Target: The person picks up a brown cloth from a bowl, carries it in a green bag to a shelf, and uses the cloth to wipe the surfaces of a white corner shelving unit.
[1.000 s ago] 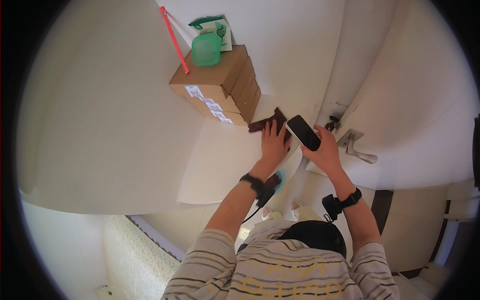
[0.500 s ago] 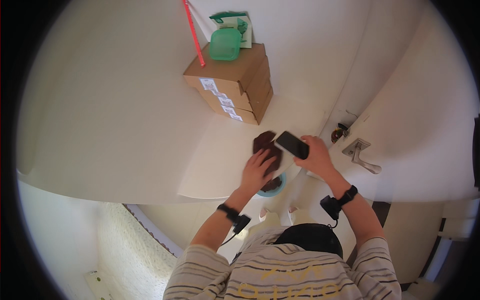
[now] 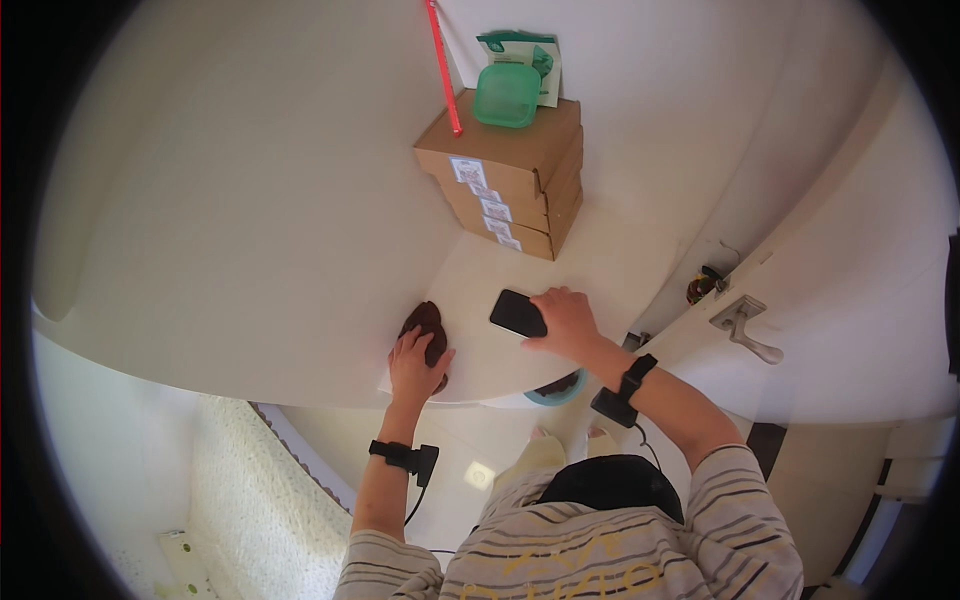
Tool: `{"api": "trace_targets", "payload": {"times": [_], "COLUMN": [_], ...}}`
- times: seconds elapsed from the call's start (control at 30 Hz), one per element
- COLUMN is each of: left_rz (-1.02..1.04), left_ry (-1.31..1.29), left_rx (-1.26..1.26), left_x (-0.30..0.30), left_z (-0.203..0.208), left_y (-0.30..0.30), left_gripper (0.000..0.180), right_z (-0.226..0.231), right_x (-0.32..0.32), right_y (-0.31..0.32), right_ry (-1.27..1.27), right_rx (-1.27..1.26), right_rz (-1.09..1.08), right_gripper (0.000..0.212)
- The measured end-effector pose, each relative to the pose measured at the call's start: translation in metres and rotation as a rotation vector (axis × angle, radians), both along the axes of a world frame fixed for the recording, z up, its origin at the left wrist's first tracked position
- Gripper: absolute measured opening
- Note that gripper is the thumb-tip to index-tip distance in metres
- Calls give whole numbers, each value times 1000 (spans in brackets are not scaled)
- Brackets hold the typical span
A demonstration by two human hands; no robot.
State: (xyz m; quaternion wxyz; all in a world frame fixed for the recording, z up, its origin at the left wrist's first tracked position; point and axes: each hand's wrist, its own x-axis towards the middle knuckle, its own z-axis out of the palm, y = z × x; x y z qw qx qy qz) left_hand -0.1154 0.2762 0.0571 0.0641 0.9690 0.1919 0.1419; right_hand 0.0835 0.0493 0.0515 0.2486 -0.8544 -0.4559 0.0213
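Note:
A dark brown cloth (image 3: 424, 322) lies bunched on the white tabletop (image 3: 465, 345), close to its near left edge. My left hand (image 3: 415, 362) is on top of the cloth, fingers bent over it. To the right, my right hand (image 3: 566, 323) grips a black smartphone (image 3: 517, 313) by its right end, dark screen upward. Whether the phone rests on the tabletop or is held just above it, I cannot tell. Black straps with small dark boxes sit on both my wrists.
Stacked brown cardboard boxes (image 3: 545, 215) stand behind, topped by a green plastic container (image 3: 507, 96), a printed packet (image 3: 546, 62) and a red stick (image 3: 443, 70). Below the table's near edge is a light blue basin (image 3: 556, 396) with dark contents. A door handle (image 3: 742, 325) juts out at right.
My left hand has slid left with the cloth, away from the phone. My right hand has brought the phone left and slightly down. The view has shifted, too.

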Motion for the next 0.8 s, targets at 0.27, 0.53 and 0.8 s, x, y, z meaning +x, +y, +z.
{"api": "trace_targets", "payload": {"times": [0.27, 0.53, 0.8], "left_rz": [-331, -247, -199], "left_ry": [-392, -790, -488], "left_rx": [-196, -164, -552], "left_x": [116, 248, 306], "left_z": [78, 169, 191], "left_y": [-56, -19, 13], "left_gripper": [31, 43, 67], "right_z": [132, 174, 196], "right_x": [149, 219, 196], "right_y": [26, 79, 80], "right_ry": [44, 63, 494], "right_rx": [756, 955, 805], "right_rz": [-391, -496, -284], "right_gripper": [31, 48, 48]}}
